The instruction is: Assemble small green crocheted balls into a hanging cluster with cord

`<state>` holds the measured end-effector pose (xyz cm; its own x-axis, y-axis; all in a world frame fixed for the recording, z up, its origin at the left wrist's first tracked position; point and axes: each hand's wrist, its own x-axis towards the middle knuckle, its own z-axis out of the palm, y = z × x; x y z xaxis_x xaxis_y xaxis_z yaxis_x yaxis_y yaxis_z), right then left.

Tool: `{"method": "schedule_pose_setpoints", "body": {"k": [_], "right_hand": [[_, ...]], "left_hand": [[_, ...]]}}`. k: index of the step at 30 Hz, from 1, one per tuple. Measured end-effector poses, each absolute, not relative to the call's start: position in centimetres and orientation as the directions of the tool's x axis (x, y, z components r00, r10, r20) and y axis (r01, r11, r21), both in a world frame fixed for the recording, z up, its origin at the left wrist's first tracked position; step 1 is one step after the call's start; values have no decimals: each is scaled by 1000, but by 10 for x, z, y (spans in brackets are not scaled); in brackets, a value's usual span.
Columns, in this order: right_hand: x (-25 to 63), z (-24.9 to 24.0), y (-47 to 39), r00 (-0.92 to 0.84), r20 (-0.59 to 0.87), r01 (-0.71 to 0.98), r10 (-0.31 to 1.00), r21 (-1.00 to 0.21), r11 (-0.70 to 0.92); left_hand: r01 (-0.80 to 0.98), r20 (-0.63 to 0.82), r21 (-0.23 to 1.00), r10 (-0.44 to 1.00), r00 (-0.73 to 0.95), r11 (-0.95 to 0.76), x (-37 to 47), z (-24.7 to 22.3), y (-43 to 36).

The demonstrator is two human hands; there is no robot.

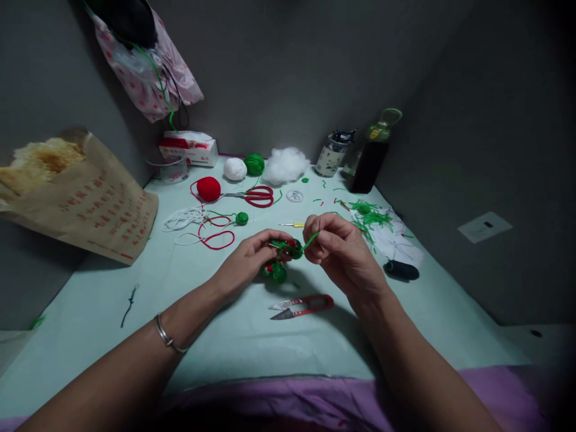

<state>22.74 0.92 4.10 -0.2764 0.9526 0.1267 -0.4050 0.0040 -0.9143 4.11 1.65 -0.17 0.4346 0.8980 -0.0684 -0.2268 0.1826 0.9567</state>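
Observation:
My left hand [249, 258] is closed around a small green and red crocheted piece [279, 273], its fingers covering part of it. Above and to the right, my right hand [339, 249] pinches a strand of green yarn [311, 240] that runs into the piece. A thin dark line shows near those fingertips; I cannot make out whether it is a needle. Below the hands lie thread snips [310, 305] with red handles. Just beyond my right fingertips rests a yellow-handled crochet hook [297, 225], partly hidden by the hand.
Red-handled scissors [258, 196], a red yarn ball [209, 189], white stuffing [285, 166] and loose yarn lie behind the hands. Green yarn scraps [371, 216] and a dark roll [401, 270] are right. A paper bag [108, 210] stands left; a bottle [371, 159] stands back right.

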Motion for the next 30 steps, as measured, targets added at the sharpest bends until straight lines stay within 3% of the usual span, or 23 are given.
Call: {"method": "schedule_pose_setpoints", "body": {"k": [11, 19, 25, 30], "right_hand": [[225, 36, 12, -278, 110, -384, 954, -923, -5], [225, 34, 15, -190, 49, -348, 981, -937, -21], [225, 35, 15, -171, 37, -377, 985, -926, -31], [224, 35, 15, -186, 34, -392, 982, -919, -42]], "left_hand": [[-364, -124, 904, 952, 279, 224, 37, -4, 23], [-210, -122, 951, 901, 417, 226, 30, -4, 24], [-76, -145, 959, 703, 696, 273, 33, -8, 20], [-78, -176, 948, 714, 677, 308, 39, -6, 15]]}}
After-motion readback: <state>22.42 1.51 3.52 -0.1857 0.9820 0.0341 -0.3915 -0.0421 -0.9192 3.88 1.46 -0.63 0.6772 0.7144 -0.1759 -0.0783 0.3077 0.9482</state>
